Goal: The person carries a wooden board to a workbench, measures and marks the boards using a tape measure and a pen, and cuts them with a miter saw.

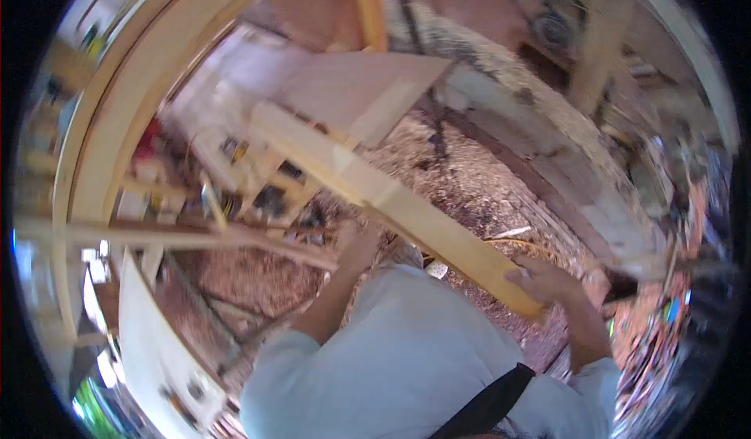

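Note:
A long pale wooden beam runs diagonally in front of my body, from the upper left down to the lower right. Its near end is in my right hand, with the thumb on top and the fingers wrapped around the edge. My left hand is close to the beam's lower side, about midway along. Motion blurs its fingers, so I cannot make out whether it touches the wood.
Beyond the beam, a wide board forms a work surface. Wood shavings cover the ground. Left of me are a thin wooden strip and a white curved panel. A large curved wooden frame arches at upper left.

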A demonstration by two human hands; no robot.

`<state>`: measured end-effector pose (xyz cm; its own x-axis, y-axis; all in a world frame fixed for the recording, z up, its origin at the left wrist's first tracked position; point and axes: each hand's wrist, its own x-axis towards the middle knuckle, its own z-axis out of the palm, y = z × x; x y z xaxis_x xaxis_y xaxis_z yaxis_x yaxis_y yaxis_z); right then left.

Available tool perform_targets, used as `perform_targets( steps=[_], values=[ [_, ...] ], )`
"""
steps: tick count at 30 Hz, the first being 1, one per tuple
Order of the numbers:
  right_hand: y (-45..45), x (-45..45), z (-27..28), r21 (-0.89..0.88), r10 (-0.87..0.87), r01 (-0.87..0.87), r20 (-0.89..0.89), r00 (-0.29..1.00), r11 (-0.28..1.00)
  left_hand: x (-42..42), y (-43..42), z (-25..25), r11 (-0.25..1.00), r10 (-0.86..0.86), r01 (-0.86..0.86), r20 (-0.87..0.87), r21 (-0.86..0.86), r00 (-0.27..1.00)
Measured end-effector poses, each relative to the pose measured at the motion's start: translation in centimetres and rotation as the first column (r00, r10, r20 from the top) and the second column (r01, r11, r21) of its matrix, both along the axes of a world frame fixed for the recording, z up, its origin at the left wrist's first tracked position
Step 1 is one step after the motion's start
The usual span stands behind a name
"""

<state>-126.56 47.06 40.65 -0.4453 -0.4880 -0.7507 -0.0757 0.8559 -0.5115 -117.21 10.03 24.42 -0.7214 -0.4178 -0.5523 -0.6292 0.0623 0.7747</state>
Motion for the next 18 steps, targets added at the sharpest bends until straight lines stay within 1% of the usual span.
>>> perform_targets(
  steps=[1, 2, 3, 4, 5, 6, 7, 8, 9, 10, 11, 12, 14, 15, 16, 17, 18],
  values=[
    [2.1, 0.2, 1.1, -0.007, -0.022, 0.023, 0.102, 0.995, 1.000, -1.1, -0.6, 5.3, 0.982, 0.186, -0.176, 0.158, -0.072, 0.970],
    [4.3, 0.7, 0.4, 0.005, -0.133, 0.133, 0.071, 0.988, 0.991, -2.0, -2.9, 3.9, 0.976, 0.189, -0.195, -0.074, -0.095, 0.979],
    [6.5, 1.3, -1.4, 0.028, -0.090, 0.090, -0.005, 0.996, 0.996, -3.0, -5.2, 2.5, 0.974, 0.158, -0.201, -0.313, -0.107, 0.936],
    [8.4, 2.2, -2.0, 0.069, -0.048, 0.054, -0.081, 0.996, 0.996, -4.0, -7.4, 1.1, 0.975, 0.100, -0.188, -0.518, -0.121, 0.850],
    [8.2, 3.2, -0.9, 0.033, -0.119, 0.125, -0.154, 0.981, 0.992, -6.4, -9.5, -0.2, 0.923, -0.122, -0.089, -0.503, -0.374, 0.856],
    [7.0, 3.6, 0.4, -0.001, -0.180, 0.184, -0.224, 0.958, 0.983, -8.6, -11.4, -1.5, 0.795, -0.312, -0.032, -0.454, -0.605, 0.834],
    [6.3, 3.2, 1.4, 0.023, -0.185, 0.190, -0.144, 0.972, 0.982, -11.3, -12.8, -2.7, 0.819, -0.440, 0.211, -0.347, -0.534, 0.828],
    [5.7, 3.1, 2.3, 0.033, -0.180, 0.182, -0.058, 0.982, 0.983, -14.1, -15.2, -3.9, 0.780, -0.574, 0.436, -0.235, -0.449, 0.784],
    [5.2, 3.7, 3.1, 0.036, -0.256, 0.261, -0.093, 0.962, 0.965, -16.2, -17.0, -5.2, 0.664, -0.662, 0.508, -0.117, -0.549, 0.740],
    [4.5, 4.0, 3.6, 0.074, -0.297, 0.301, -0.050, 0.953, 0.951, -18.7, -17.8, -5.9, 0.534, -0.715, 0.557, 0.013, -0.636, 0.699],
    [4.2, 4.7, 4.1, 0.109, -0.328, 0.327, -0.006, 0.945, 0.939, -20.9, -18.8, -7.0, 0.410, -0.754, 0.602, 0.117, -0.685, 0.647],
    [4.3, 5.7, 3.8, 0.105, -0.362, 0.362, -0.025, 0.932, 0.926, -22.8, -20.2, -8.8, 0.238, -0.804, 0.675, 0.247, -0.699, 0.540],
    [4.3, 6.0, 2.7, 0.139, -0.348, 0.358, -0.090, 0.933, 0.923, -25.6, -22.4, -11.9, -0.141, -0.841, 0.758, 0.481, -0.637, 0.249],
    [2.9, 6.1, 3.6, 0.124, -0.324, 0.334, -0.091, 0.942, 0.934, -26.3, -23.4, -13.2, -0.308, -0.829, 0.750, 0.552, -0.585, 0.091],
    [1.2, 7.0, 5.8, 0.239, -0.341, 0.380, -0.190, 0.921, 0.893, -26.8, -24.2, -14.4, -0.451, -0.796, 0.717, 0.603, -0.532, -0.053],
    [0.2, 7.3, 6.7, 0.344, -0.338, 0.428, -0.290, 0.895, 0.836, -27.3, -24.5, -15.4, -0.559, -0.756, 0.679, 0.629, -0.475, -0.182],
    [0.2, 7.5, 5.3, 0.336, -0.305, 0.392, -0.282, 0.910, 0.857, -27.4, -24.9, -15.7, -0.767, -0.582, 0.563, 0.703, -0.306, -0.410]
  ],
)
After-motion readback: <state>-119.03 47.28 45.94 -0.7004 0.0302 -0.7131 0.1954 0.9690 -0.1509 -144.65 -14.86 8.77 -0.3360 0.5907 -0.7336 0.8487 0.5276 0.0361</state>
